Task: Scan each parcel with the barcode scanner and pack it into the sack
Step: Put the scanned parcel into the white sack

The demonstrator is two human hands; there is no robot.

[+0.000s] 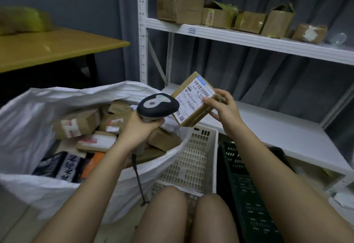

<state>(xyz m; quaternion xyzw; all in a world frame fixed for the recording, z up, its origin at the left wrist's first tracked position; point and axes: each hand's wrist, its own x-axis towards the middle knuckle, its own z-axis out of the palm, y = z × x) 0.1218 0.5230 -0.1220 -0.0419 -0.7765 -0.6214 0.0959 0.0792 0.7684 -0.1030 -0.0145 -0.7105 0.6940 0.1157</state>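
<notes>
1. Grey-curtained storeroom, white metal shelving [229,33] across the back, wooden table [57,49] off at 10 o'clock.
2. Right hand [226,108] has its fingers curled around the lower right edge of one cardboard parcel [193,99], thumb pressing on the label. The parcel is tilted, its long axis running from about 11 to 5 o'clock, label facing the camera.
3. Left hand [141,127] is wrapped tight around the grip of the barcode scanner [158,105]; its head sits just beside the parcel's lower left edge, at roughly 9 o'clock from it, aimed toward 2 o'clock. I'd guess the scan is the step in hand.
4. Sack [28,112] gapes open at 8 o'clock of the parcel, under the left hand, so it's a short drop left and down.
5. Count: one scanner, one held parcel, one sack with maybe eight or more parcels inside (hard to tell), five boxes [180,8] on the upper shelf, two crates [193,158] by the knees.
</notes>
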